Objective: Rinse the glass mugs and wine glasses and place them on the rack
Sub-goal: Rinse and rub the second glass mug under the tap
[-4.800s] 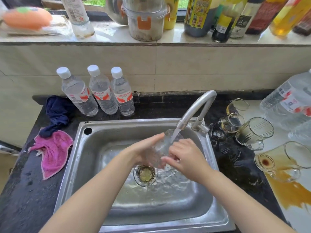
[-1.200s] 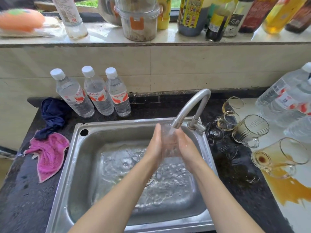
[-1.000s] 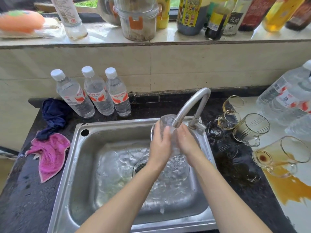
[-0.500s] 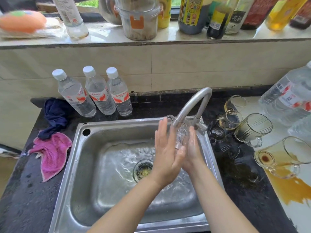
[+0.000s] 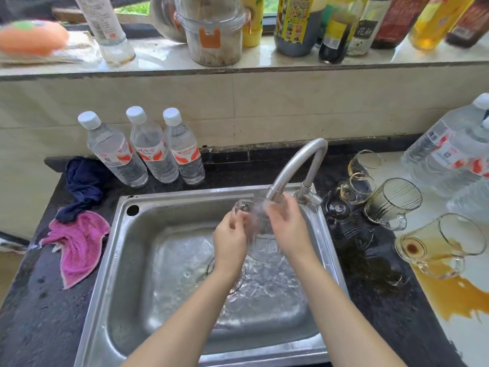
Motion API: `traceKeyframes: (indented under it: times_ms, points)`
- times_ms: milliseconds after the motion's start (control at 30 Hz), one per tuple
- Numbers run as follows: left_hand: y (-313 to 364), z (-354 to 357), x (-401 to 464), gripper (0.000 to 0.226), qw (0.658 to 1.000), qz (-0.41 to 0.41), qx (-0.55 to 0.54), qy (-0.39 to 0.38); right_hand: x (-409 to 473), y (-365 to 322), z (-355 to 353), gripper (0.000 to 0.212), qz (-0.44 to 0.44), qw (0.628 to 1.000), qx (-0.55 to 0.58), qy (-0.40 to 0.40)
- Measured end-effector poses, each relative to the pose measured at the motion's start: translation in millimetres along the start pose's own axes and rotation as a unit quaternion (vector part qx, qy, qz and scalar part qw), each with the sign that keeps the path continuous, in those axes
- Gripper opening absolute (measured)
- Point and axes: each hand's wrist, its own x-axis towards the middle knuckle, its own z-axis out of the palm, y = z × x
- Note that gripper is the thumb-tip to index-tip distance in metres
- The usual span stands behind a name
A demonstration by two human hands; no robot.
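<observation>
A clear wine glass (image 5: 258, 229) lies between my hands under the running tap (image 5: 293, 168), over the steel sink (image 5: 169, 327). Its foot points up-left and its bowl toward me. My left hand (image 5: 231, 238) grips it near the foot and stem. My right hand (image 5: 287, 226) wraps the bowl's right side. Water streams over the glass, blurring it. On the counter to the right lie several dirty glasses: a glass mug on its side (image 5: 394, 205), a larger mug (image 5: 444, 241) in a brown spill, and two small glasses (image 5: 357, 186).
Three water bottles (image 5: 148, 149) stand behind the sink on the left. A pink cloth (image 5: 79, 242) and a dark blue cloth (image 5: 84, 184) lie on the black counter. Large water jugs (image 5: 449, 152) sit at the far right. Bottles and jars crowd the window ledge (image 5: 264, 66).
My left hand was flat and open against the glass; now it curls around the stem end. The glass has tipped, foot up-left, and dropped a little under the spout.
</observation>
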Motion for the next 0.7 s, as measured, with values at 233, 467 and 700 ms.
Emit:
traceKeyframes:
  times_ms: [233,467,700]
  points:
    - [11,3,-8,0.03,0.979,0.175,0.1,-0.033,23,3,7,0.021,0.035,0.989,0.092,0.115]
    - [16,-6,-13,0.061,0.992,0.092,0.053,-0.072,14,14,-23,0.015,0.051,0.98,0.102,-0.165]
    - [12,-4,-15,0.057,0.997,0.055,0.019,-0.058,32,1,0,0.019,0.13,0.99,0.054,-0.023]
